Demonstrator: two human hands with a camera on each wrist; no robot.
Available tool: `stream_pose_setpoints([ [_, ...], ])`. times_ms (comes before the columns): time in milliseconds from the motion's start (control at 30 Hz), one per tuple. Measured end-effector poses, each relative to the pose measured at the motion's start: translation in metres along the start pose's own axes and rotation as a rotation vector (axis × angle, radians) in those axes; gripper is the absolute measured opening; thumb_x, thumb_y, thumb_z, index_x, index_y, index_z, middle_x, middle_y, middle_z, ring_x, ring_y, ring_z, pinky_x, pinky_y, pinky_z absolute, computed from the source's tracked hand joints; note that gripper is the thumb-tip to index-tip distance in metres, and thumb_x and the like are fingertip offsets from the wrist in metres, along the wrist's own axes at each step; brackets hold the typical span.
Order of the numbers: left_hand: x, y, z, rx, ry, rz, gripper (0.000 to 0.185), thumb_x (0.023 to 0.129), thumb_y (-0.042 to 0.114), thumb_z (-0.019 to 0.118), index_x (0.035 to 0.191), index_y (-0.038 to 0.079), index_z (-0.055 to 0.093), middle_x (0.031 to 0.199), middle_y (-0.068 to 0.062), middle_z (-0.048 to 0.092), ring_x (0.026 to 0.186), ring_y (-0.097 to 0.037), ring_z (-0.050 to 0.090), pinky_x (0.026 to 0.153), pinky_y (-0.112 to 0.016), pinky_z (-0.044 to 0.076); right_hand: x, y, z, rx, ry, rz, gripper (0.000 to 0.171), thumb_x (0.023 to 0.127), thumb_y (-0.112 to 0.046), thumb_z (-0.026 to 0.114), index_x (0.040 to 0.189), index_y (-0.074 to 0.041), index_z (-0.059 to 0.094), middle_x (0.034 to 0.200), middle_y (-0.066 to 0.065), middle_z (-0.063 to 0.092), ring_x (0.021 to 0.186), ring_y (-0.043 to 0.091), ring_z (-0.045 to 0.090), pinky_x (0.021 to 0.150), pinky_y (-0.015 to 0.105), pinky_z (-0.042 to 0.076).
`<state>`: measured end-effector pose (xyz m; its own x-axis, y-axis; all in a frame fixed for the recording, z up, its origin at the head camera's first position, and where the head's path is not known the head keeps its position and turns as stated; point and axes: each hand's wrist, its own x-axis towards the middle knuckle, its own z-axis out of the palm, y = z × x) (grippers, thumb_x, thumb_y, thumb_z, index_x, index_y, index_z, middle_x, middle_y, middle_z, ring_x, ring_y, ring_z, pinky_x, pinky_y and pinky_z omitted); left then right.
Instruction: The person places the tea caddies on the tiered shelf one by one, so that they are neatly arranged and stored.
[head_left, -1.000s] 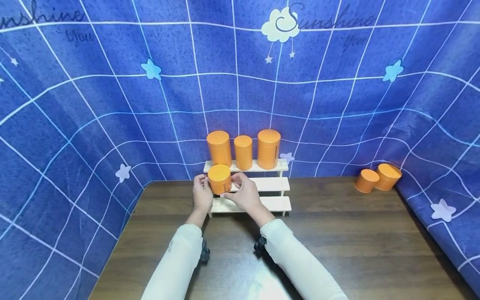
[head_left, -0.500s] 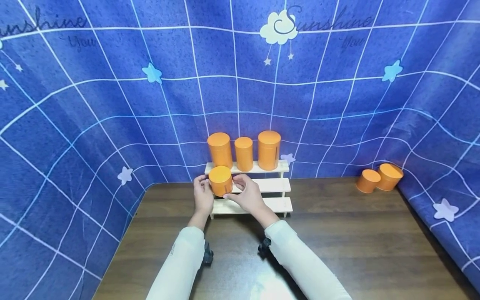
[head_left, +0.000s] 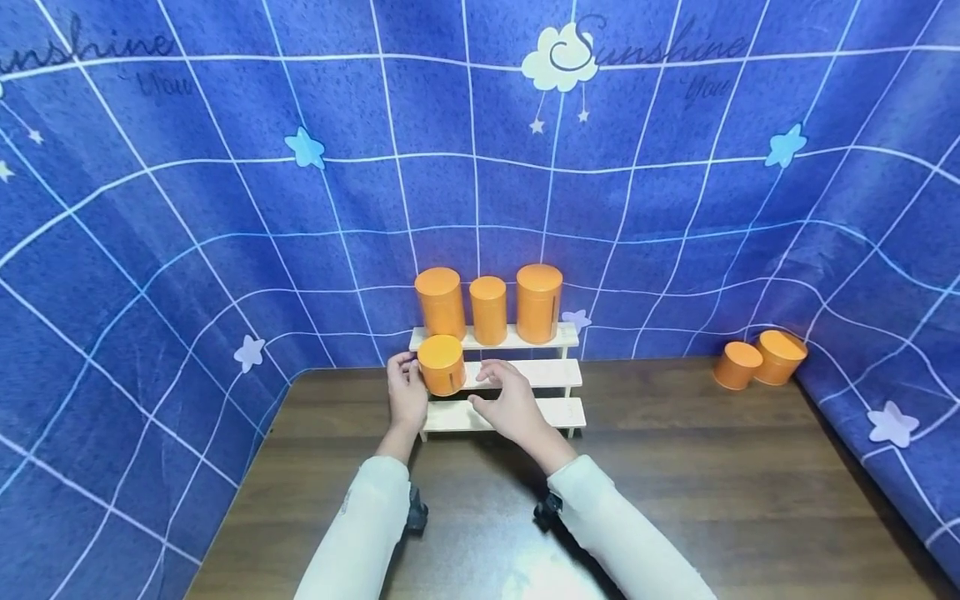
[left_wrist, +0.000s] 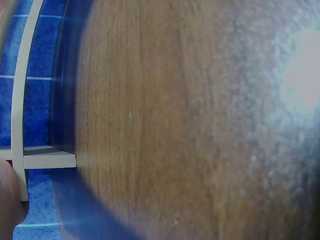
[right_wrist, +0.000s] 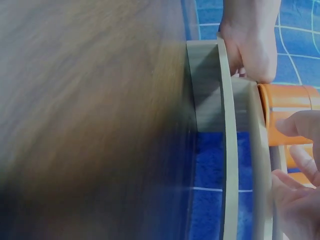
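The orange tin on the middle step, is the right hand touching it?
Apart. The head view shows a strip of white step between the right hand and the orange tin; its fingers are spread.

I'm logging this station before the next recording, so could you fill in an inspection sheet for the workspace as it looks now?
Surface: dark wooden table, with glare near the front edge.
Job's things: short orange tin on the middle step of the white stepped rack; three taller orange tins upright on its top step.
Clutter: two orange tins at the table's far right corner.
Grips: left hand touches the short tin's side; right hand is open, apart from it.
Cables: nothing seen; black wrist mounts under both sleeves.
Surroundings: blue grid-patterned cloth with stars and a cloud, behind and on both sides.
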<state>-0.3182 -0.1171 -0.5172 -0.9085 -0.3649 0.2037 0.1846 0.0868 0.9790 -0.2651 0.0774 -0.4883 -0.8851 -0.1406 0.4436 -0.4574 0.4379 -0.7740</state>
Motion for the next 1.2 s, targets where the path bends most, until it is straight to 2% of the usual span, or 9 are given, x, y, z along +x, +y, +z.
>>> stream_pose_setpoints([
  [133,-0.001,0.003,0.001,-0.008,0.014,0.021,0.029,0.105,0.010,0.042,0.130,-0.004,0.045,0.110,-0.010,0.054,0.089,-0.010,0.048,0.073,-0.016,0.045,-0.006,0.000,-0.011,0.000,-0.003,-0.003,0.021,0.080,-0.013,0.079,0.096,-0.008,0.065,0.126,0.006,0.064,0.111,0.025,0.067,0.097,0.036,0.055],
  [300,-0.002,0.002,0.002,-0.008,0.033,-0.003,0.022,0.105,0.009,0.042,0.124,-0.001,0.048,0.105,-0.005,0.052,0.090,-0.011,0.049,0.076,-0.017,0.045,-0.015,0.002,-0.027,-0.056,-0.004,-0.045,0.014,0.082,-0.015,0.076,0.092,-0.011,0.068,0.118,0.001,0.068,0.115,0.019,0.064,0.100,0.036,0.053],
  [500,-0.002,0.002,0.001,0.003,0.011,-0.005,0.021,0.106,0.009,0.038,0.123,0.001,0.047,0.110,-0.010,0.052,0.096,-0.015,0.049,0.081,-0.022,0.045,-0.024,0.006,-0.045,-0.092,-0.003,-0.070,0.012,0.082,-0.014,0.075,0.092,-0.014,0.068,0.115,0.000,0.069,0.114,0.016,0.063,0.101,0.037,0.050],
  [600,-0.001,0.003,0.001,0.014,0.008,0.011,0.022,0.106,0.009,0.037,0.124,0.000,0.046,0.111,-0.011,0.051,0.093,-0.014,0.049,0.079,-0.021,0.045,-0.026,0.009,-0.053,-0.110,0.000,-0.078,0.013,0.082,-0.014,0.075,0.093,-0.014,0.068,0.115,0.004,0.070,0.114,0.017,0.063,0.101,0.038,0.050],
  [800,-0.002,0.003,0.001,0.002,0.027,-0.008,0.021,0.105,0.011,0.042,0.122,0.001,0.048,0.102,-0.007,0.050,0.082,-0.013,0.048,0.065,-0.020,0.045,-0.028,0.014,-0.067,-0.139,0.009,-0.076,0.014,0.083,-0.014,0.075,0.095,-0.012,0.069,0.115,0.006,0.071,0.113,0.020,0.064,0.101,0.040,0.050],
  [967,0.000,0.002,0.000,0.047,0.018,-0.013,0.021,0.105,0.014,0.042,0.122,0.003,0.049,0.102,-0.006,0.050,0.083,-0.013,0.048,0.065,-0.021,0.046,-0.029,0.019,-0.076,-0.136,0.026,-0.064,0.013,0.083,-0.012,0.075,0.094,-0.008,0.070,0.115,0.010,0.071,0.113,0.022,0.064,0.101,0.041,0.049],
  [1200,-0.002,0.003,-0.002,0.099,-0.006,-0.004,0.020,0.106,0.015,0.039,0.118,0.003,0.051,0.102,-0.009,0.053,0.085,-0.015,0.050,0.070,-0.025,0.047,-0.031,0.028,-0.090,-0.158,0.047,-0.018,0.009,0.084,-0.013,0.075,0.091,-0.013,0.068,0.115,0.004,0.070,0.110,0.019,0.064,0.087,0.041,0.053],
])
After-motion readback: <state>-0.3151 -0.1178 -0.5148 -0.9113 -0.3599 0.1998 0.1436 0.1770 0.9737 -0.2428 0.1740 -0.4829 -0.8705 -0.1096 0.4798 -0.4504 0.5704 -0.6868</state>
